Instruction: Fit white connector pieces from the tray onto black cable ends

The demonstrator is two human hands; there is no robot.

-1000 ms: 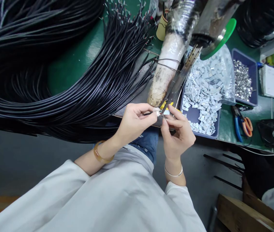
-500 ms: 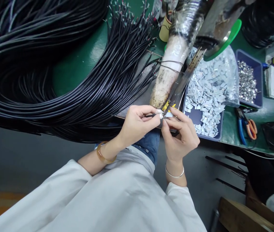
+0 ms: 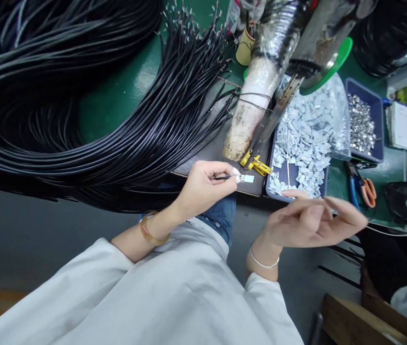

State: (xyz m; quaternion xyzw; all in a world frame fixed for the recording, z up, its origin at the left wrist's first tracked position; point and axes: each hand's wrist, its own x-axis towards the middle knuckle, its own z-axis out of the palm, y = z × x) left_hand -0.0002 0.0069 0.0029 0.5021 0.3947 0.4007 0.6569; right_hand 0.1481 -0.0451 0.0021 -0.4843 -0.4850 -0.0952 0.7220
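Between the thumb and fingers of my left hand (image 3: 209,184) is a thin black cable (image 3: 222,178). At its tip, just past the fingertips, sticks out a small pale blue flat piece (image 3: 249,178). My right hand (image 3: 307,220) is off to the right, apart from the cable, in front of the near edge of a dark blue tray (image 3: 323,191). Its fingers are loosely bent and spread, slightly blurred, with nothing visible in them. Pale blue flat pieces (image 3: 302,129) fill much of that tray. A yellow clip-like part (image 3: 259,165) lies just beyond the cable's tip.
A large bundle of black cables (image 3: 146,129) covers the left of the green table (image 3: 117,96). Beyond my hands stand a wrapped white tube (image 3: 248,112) and a slanted metal bar (image 3: 273,117). At right are a bin of metal parts (image 3: 361,124) and pliers (image 3: 368,191).
My right hand has let go of the cable's end and swung right, its fingers loosening. My left hand has stayed nearly in place with the cable, and the pale blue piece now shows clearly.
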